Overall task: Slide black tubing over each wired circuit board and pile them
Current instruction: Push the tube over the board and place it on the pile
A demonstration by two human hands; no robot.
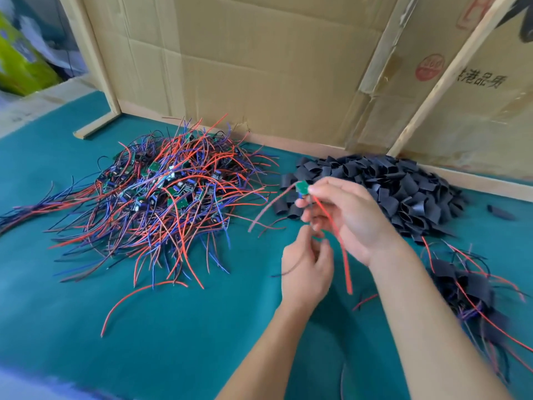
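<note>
My right hand pinches a small green circuit board above the green table mat; the board's red wire hangs down past my palm. Just below, my left hand has its fingers curled around a thin dark wire from the same board, blurred by motion. A big tangle of wired boards with red, blue and black leads lies to the left. A heap of short black tubing pieces lies behind my right hand. Boards sleeved in black tubing are piled at the right.
A cardboard wall with wooden battens closes the back of the table. One stray tubing piece lies at the far right. A loose red wire curves over the mat in front of the tangle.
</note>
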